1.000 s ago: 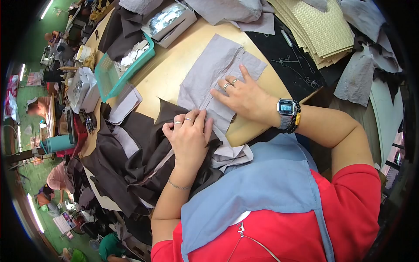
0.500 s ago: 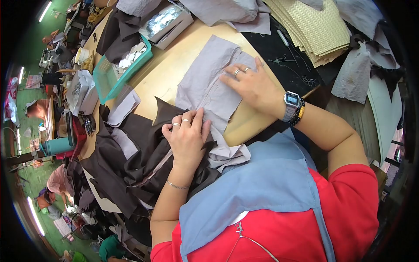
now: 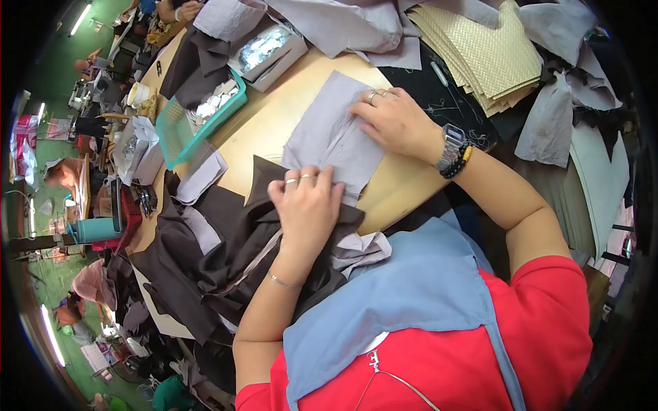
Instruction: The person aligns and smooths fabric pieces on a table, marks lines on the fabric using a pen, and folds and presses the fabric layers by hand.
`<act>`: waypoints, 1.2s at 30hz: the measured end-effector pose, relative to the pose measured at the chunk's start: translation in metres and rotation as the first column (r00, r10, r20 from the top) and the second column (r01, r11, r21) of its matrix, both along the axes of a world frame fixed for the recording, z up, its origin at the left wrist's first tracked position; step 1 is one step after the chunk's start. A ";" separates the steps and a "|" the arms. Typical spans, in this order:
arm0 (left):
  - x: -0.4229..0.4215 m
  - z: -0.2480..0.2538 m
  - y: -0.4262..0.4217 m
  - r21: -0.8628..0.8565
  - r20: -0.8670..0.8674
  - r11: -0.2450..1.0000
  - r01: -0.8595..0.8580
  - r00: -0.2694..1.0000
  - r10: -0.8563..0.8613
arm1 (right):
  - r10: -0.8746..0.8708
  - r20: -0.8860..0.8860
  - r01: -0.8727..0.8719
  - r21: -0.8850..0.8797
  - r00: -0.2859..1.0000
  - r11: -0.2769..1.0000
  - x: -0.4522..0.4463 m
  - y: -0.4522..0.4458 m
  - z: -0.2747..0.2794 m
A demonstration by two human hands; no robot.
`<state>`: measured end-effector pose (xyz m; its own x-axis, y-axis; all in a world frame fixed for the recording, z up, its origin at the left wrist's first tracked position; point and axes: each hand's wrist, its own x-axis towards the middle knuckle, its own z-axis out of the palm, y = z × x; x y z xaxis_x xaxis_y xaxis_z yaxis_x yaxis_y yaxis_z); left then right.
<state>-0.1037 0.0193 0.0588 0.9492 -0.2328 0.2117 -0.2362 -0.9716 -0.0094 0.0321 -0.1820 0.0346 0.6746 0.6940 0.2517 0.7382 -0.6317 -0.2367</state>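
Observation:
A light grey cloth piece [image 3: 325, 113] with a seam down it lies on the wooden table. My left hand [image 3: 310, 205] rests palm down where this cloth meets a bunched dark brown cloth [image 3: 199, 264], its fingers slightly bent and apart. At the right edge of the grey piece, my right hand [image 3: 401, 123] has its fingers bent and drawn together on the cloth; the fingertips are partly hidden. A crumpled grey end [image 3: 363, 250] hangs over the table edge by my lap.
A teal basket [image 3: 171, 140] with small white pieces stands at the left, beside an open white box [image 3: 284, 61] of shiny packets. Woven-textured sheets [image 3: 480, 55] are stacked at upper right, near a pen [image 3: 439, 73] and loose threads. Other people work at the far left.
My right hand has gone from spread fingers to bent ones, shifting slightly up and left on the grey cloth. My left hand sits slightly further right. The camera view has shifted slightly.

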 end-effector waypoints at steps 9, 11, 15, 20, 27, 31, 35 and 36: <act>0.037 -0.025 -0.028 -0.221 -0.096 0.975 -0.011 0.995 -0.011 | 0.295 -0.019 -0.295 0.027 0.955 0.955 0.035 0.016 0.000; 0.035 -0.028 -0.028 -0.258 -0.089 0.966 -0.004 0.996 -0.020 | 0.314 -0.060 -0.315 0.003 0.947 0.949 0.038 0.020 0.000; 0.034 -0.034 -0.025 -0.267 -0.030 0.963 0.028 0.999 -0.037 | 0.320 -0.112 -0.322 -0.004 0.941 0.947 0.042 0.024 -0.001; 0.032 -0.038 -0.024 -0.271 -0.034 0.962 0.035 0.998 -0.046 | 0.132 -0.141 -0.141 -0.050 0.981 0.989 0.031 0.030 -0.003; 0.032 -0.039 -0.027 -0.222 0.011 0.974 0.042 0.999 -0.041 | 0.234 -0.213 -0.241 -0.005 0.949 0.971 0.042 0.026 0.003; 0.031 -0.038 -0.028 -0.229 -0.006 0.973 0.025 1.000 -0.028 | 0.126 -0.277 -0.153 -0.079 0.952 0.985 0.039 0.034 0.007; 0.033 -0.038 -0.029 -0.224 -0.027 0.974 0.028 0.999 -0.035 | 0.045 -0.163 -0.064 -0.116 0.986 0.991 0.027 0.039 0.004; 0.032 -0.037 -0.029 -0.212 -0.007 0.976 0.045 0.999 -0.048 | 0.045 -0.118 -0.061 -0.137 0.992 0.989 0.027 0.037 0.004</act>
